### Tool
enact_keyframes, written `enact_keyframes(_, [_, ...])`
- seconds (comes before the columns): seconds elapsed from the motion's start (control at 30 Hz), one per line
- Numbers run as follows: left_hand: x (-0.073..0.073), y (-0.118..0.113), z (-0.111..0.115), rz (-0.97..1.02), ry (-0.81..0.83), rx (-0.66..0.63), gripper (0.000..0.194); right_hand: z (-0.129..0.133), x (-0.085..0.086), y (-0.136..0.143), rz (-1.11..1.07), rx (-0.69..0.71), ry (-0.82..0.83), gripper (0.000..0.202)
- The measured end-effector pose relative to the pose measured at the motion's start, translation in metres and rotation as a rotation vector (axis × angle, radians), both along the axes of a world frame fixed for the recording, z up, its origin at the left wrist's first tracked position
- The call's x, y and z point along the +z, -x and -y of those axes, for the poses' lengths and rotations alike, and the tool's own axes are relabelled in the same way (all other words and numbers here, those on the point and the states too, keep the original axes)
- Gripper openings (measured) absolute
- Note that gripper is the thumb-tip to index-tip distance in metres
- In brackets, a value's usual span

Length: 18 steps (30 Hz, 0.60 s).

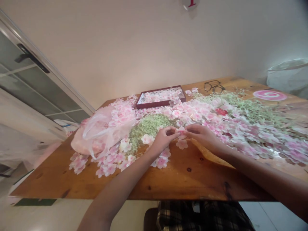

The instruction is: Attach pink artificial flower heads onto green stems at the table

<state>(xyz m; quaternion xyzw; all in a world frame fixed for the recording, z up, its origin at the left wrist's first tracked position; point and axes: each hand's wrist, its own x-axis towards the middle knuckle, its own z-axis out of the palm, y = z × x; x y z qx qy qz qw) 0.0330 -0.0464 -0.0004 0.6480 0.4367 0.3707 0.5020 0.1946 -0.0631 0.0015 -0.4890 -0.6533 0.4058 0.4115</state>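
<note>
Near the middle of the wooden table, my left hand and my right hand meet with their fingertips pinched on a pale pink artificial flower. Just below the fingers another pink blossom shows; I cannot tell whether it hangs from the held one or lies on the wood. Behind my left hand lies a heap of light green filler stems. Loose pink and white flowers lie to the left, and a large spread of blossoms covers the right side.
A dark red tray with blossoms stands at the back. A clear plastic bag of pink flowers sits at left. Black-framed glasses and a round pink disc lie at the back right, beyond more green stems. A white sack is far right.
</note>
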Motion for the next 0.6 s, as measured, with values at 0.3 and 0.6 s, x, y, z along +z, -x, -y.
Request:
enact_keyframes(0.3, [0.003,0.036,-0.037,0.05,-0.237,0.401,0.022,-0.029,-0.008,-0.005,0.136,-0.006,-0.201,0.019])
enact_keyframes(0.6, [-0.001,0.041,-0.041,0.043,-0.258,0.443,0.022,0.09,0.069,0.032,-0.033,0.682,-0.358,0.022])
